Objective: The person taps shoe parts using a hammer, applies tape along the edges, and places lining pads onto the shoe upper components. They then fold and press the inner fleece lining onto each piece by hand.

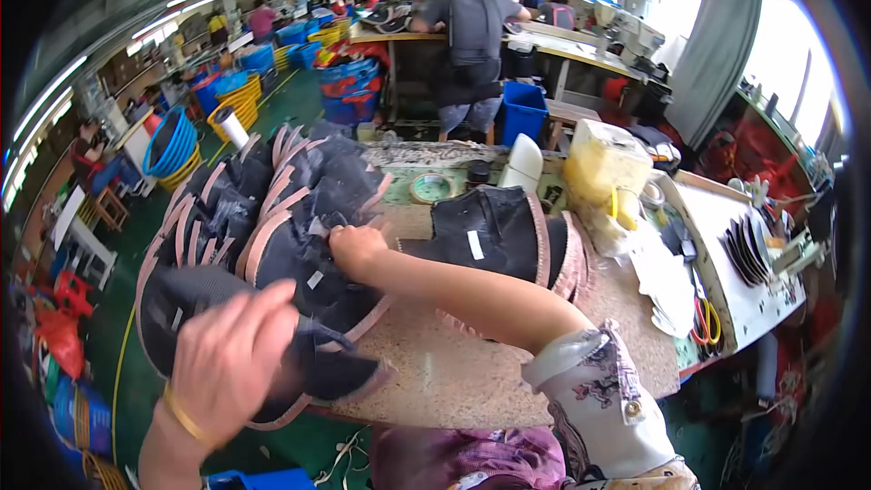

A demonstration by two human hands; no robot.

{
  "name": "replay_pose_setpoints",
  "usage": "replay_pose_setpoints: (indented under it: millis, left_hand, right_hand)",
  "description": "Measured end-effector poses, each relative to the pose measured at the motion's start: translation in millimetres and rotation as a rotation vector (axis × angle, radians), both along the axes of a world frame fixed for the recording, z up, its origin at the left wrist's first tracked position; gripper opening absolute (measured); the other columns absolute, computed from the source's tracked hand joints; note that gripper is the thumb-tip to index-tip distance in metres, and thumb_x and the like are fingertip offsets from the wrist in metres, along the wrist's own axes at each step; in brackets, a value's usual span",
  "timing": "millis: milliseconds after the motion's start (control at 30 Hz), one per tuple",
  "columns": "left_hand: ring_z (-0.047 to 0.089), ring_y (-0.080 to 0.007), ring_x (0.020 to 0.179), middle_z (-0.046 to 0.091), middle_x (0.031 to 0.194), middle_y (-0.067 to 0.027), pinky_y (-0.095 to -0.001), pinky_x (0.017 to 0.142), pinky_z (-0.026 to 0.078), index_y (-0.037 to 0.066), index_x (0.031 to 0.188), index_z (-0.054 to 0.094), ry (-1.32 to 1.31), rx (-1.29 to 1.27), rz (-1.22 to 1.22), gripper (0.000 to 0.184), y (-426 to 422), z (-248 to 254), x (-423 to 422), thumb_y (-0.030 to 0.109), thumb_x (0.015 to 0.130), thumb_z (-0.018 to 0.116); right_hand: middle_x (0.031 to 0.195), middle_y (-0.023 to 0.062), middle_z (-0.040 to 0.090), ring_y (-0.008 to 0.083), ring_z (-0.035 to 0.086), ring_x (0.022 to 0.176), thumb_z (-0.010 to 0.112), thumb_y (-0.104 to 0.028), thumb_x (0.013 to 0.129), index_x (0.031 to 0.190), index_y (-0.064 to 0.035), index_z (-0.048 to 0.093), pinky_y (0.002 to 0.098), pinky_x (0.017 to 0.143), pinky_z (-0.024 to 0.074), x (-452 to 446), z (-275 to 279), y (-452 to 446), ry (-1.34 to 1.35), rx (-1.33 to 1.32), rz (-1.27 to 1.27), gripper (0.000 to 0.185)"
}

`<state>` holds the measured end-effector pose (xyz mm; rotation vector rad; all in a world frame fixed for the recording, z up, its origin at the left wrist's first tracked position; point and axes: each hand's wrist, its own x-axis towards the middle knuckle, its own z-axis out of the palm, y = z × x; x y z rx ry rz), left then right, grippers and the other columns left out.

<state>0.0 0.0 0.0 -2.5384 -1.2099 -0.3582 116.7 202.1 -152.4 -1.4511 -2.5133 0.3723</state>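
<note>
Black shoe uppers [295, 259] with pinkish edges and small white labels lie in overlapping rows on the left of the tabletop. My right hand [358, 249] reaches across the table, its fingers closed on the black material of one upper. Nearer to me, my left hand [231, 354], with a yellow band at the wrist, is above the front uppers. Its fingers look bent but are smeared by motion, and whether they hold anything is unclear. Right of my right hand lies another stack of black uppers [490, 231].
The speckled tabletop [454, 377] also carries a tape roll [432, 188] and a yellowish plastic container [606, 163]. Yellow-handled scissors [706, 318] lie beside a white tray [758, 286] at right. A person [472, 27] stands at a bench ahead, by a blue bin [524, 113].
</note>
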Motion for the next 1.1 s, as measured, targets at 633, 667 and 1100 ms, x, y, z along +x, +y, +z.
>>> replay_pose_setpoints:
  millis: [633, 667, 1100]
  left_hand:
    - [0.061, -0.0256, 0.081, 0.063, 0.090, -0.0125, -0.0325, 0.070, 0.049, 0.001, 0.099, 0.063, -0.702, -0.411, -0.444, 0.029, -85.6, -81.5, 127.7, -0.005, 0.071, 0.068]
    - [0.062, -0.0236, 0.084, 0.063, 0.092, -0.0122, -0.0309, 0.072, 0.049, 0.002, 0.099, 0.064, -0.753, -0.550, -0.479, 0.029, -88.8, -89.0, 134.2, -0.004, 0.071, 0.069]
    - [0.063, -0.0246, 0.077, 0.062, 0.087, -0.0124, -0.0315, 0.067, 0.050, 0.002, 0.099, 0.065, -0.599, -0.678, -0.539, 0.022, -64.6, -154.4, 177.5, -0.003, 0.079, 0.061]
  right_hand:
    - [0.074, 0.0115, 0.064, 0.0207, 0.062, 0.073, 0.076, -0.020, 0.069, 0.086, 0.0003, 0.060, 0.0331, 0.067, 0.0467, 231.0, 38.0, -252.6, 0.566, -0.539, 0.142, 0.031]
    - [0.074, 0.0122, 0.063, 0.0223, 0.062, 0.071, 0.076, -0.021, 0.069, 0.086, -0.0001, 0.062, 0.0340, 0.066, 0.0468, 245.7, 28.1, -260.9, 0.545, -0.506, 0.183, 0.030]
    - [0.070, 0.0209, 0.062, 0.0349, 0.064, 0.070, 0.072, -0.032, 0.075, 0.084, 0.0013, 0.059, 0.0423, 0.064, 0.0497, 313.0, 46.2, -317.1, 0.403, -0.361, -0.285, 0.036]
